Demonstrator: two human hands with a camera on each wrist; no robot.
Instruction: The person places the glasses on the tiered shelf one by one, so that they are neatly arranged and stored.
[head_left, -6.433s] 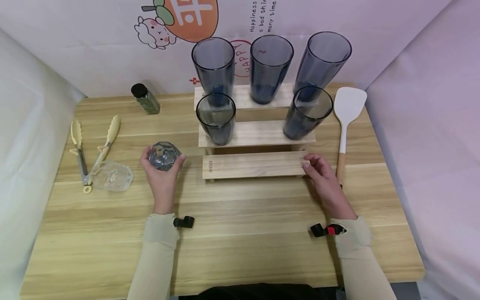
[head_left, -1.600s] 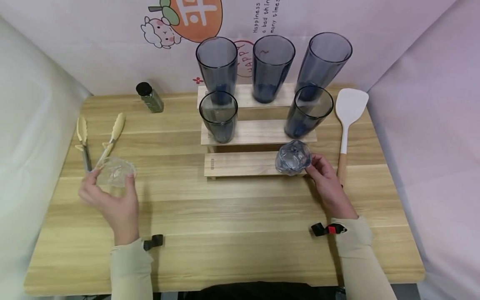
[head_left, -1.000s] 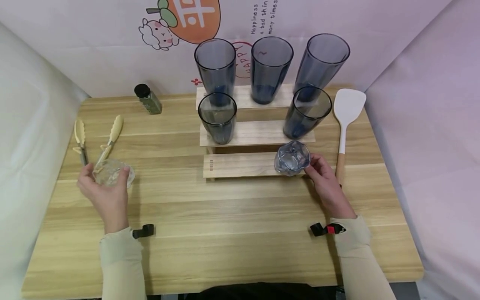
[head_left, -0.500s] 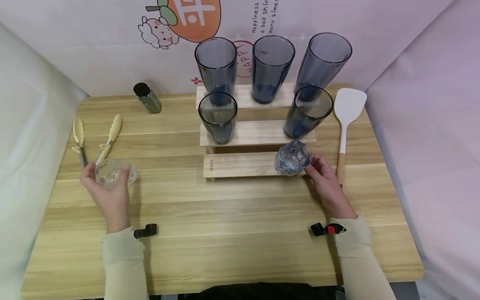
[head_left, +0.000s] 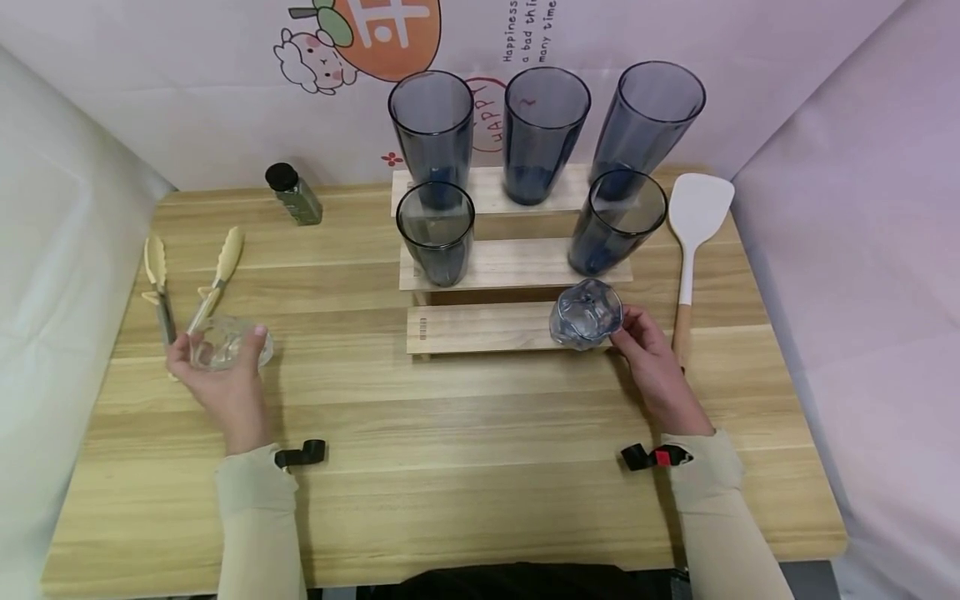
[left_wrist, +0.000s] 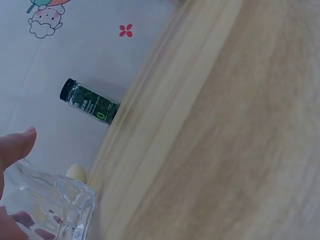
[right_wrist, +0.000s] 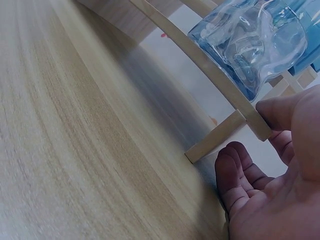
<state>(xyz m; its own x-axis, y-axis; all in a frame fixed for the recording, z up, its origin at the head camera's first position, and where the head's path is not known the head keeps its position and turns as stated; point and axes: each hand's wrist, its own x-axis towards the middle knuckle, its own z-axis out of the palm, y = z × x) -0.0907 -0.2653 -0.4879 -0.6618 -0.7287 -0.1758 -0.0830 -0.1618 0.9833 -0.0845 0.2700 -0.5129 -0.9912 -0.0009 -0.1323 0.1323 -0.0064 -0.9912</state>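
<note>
In the head view my left hand [head_left: 225,387] is around a clear faceted glass [head_left: 215,346] at the table's left, thumb on one side and fingers on the other. The left wrist view shows the glass [left_wrist: 55,205] close up beside the thumb; whether its base touches the table I cannot tell. My right hand [head_left: 660,371] pinches the right end of the lowest wooden shelf [head_left: 487,329], thumb on top and a finger below. A bluish faceted glass [head_left: 587,315] stands on that shelf, close to the thumb. In the right wrist view the shelf end [right_wrist: 260,127] is between thumb and finger.
Taller blue-grey glasses stand on the shelves behind, among them a rear middle glass [head_left: 543,142] and a middle-shelf glass [head_left: 438,242]. Tongs [head_left: 225,262] lie behind the left hand. A spice jar [head_left: 296,196] stands at the back. A white spatula [head_left: 697,212] lies right of the shelves.
The bluish glass went from my left hand onto the lowest shelf. My left hand then moved left to the clear glass and has shifted only slightly since. The right hand stays at the shelf end.
</note>
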